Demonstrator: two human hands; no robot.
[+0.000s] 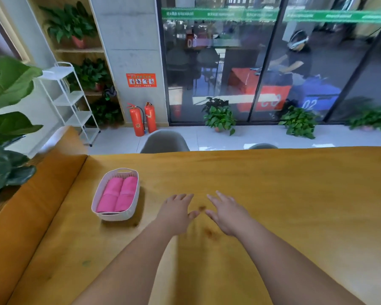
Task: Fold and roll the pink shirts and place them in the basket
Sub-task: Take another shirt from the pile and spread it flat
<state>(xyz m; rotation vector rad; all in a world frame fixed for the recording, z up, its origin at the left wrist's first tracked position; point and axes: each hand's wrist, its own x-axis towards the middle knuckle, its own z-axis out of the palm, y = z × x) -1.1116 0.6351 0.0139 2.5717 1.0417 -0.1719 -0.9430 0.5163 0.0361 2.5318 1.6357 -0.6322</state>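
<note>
Surface: yellow-brown wooden table point(273, 183), dark knots in the grain near the hands; a lower wooden slab point(20, 216) of the same colour runs along its left edge.
Basket: white slatted basket point(116, 216) on the table's left part, just left of the left hand, not touching it.
Pink shirts: pink shirts point(117, 194) rolled up inside the basket, side by side in two columns, filling it.
Left hand: left hand point(176, 213) palm down over the table, fingers straight and spread, holding nothing.
Right hand: right hand point(227, 213) likewise, palm down, fingers fanned, nothing in it; thumbs of both hands close together.
Room, near: grey chair point(164, 142) and top of a second chair point(263, 146) behind the far table edge; pale tiled floor.
Room, left: white wire rack point(75, 102), wooden shelves with potted greenery point(70, 23), big-leaf plant point(7, 84) at the frame edge.
Room, back: concrete pillar with orange safety poster point(141, 80), two red fire extinguishers point(136, 121) at its foot, glass wall point(229, 62) with three floor plants point(220, 117) along it.
Behind glass: seated person point(295, 60) wearing a headset, by red and blue boxes; dim and reflective.
Hard to tell: whether palms touch the table; exact shirt count, since a crease crosses each column; fingertips slightly blurred; poster and green banner text unreadable.
Cut off: both forearms, the table's right end and the big-leaf plant leave the frame.
</note>
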